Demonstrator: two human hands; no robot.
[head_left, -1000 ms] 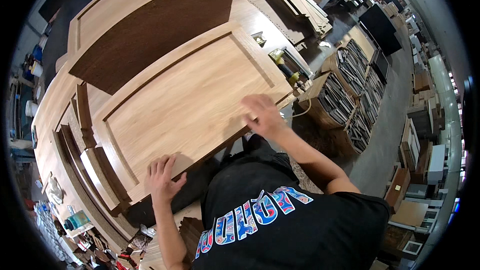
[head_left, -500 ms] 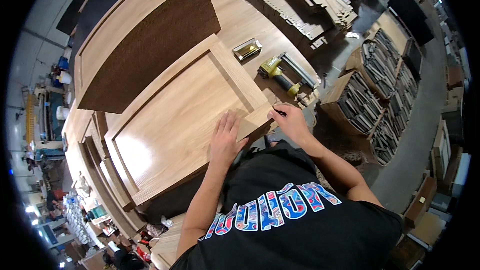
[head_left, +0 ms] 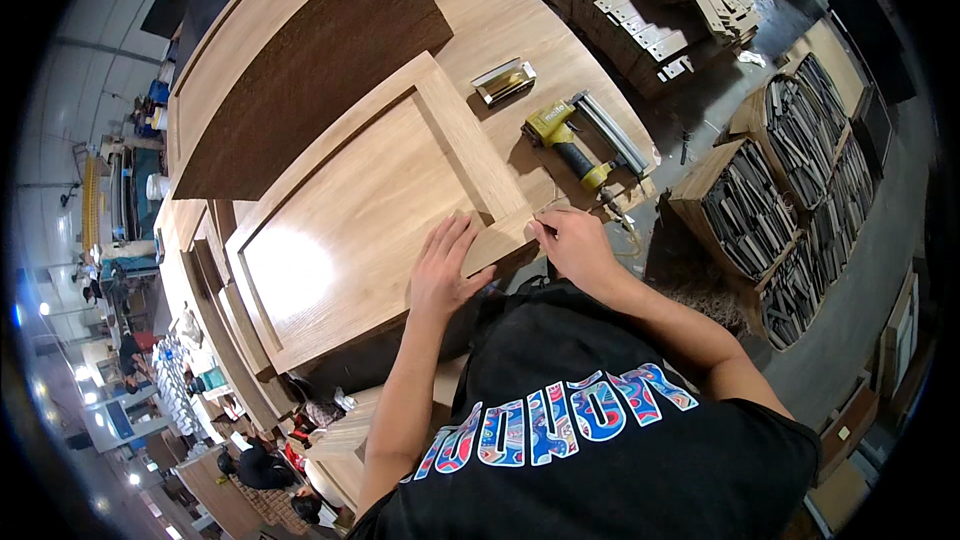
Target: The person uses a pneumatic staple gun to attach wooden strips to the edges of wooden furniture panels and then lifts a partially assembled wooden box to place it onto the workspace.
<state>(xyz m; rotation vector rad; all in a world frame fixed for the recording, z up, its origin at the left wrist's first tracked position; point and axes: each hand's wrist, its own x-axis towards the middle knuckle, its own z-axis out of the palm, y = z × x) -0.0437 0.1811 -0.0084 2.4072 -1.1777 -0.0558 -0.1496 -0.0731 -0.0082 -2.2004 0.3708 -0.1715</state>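
Note:
A framed wooden cabinet door (head_left: 350, 210), pale and glossy, lies on the workbench right in front of me. My left hand (head_left: 445, 268) rests on its near edge, fingers stretched out and thumb apart, holding nothing. At the near right corner of the frame, my right hand (head_left: 578, 250) is closed in a pinch, fingertips against the edge. Whatever it may hold is too small and hidden to make out. Just beyond that hand lies a green and black nail gun (head_left: 575, 148) with a hose fitting. A small open box with shiny metal contents (head_left: 503, 82) sits to its left.
A dark brown board (head_left: 320, 70) lies beyond the door, across another framed panel. Stacked pale strips (head_left: 610, 15) stand at the far right. Cartons packed with thin offcuts (head_left: 750, 195) are on the floor to the right. Several people (head_left: 262, 468) are at the lower left.
The whole view has shifted a little. My right hand has turned slightly, its fingers curled at the corner. My left hand stays flat on the door edge.

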